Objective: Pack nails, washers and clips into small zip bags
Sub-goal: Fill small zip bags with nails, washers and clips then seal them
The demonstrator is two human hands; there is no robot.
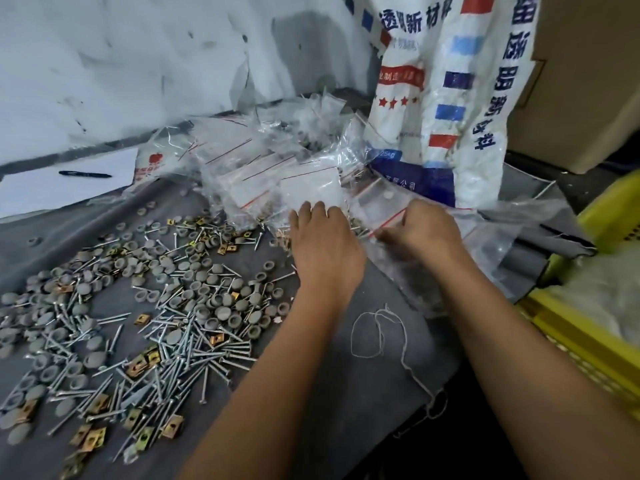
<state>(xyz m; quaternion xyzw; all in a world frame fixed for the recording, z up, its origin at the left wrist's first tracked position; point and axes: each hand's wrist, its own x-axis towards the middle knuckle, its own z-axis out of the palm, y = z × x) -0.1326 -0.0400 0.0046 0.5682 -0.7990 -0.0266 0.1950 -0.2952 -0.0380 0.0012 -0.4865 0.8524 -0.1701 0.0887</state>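
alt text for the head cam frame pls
Two bare hands, left hand and right hand, reach into a pile of clear zip bags on a grey cloth. Loose nails, grey washers and brass clips lie scattered left.

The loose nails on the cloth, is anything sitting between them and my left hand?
Nothing visible blocks it. The left hand rests on the zip bags, and the nails lie in the open down and to its left, mixed with grey washers and brass clips.
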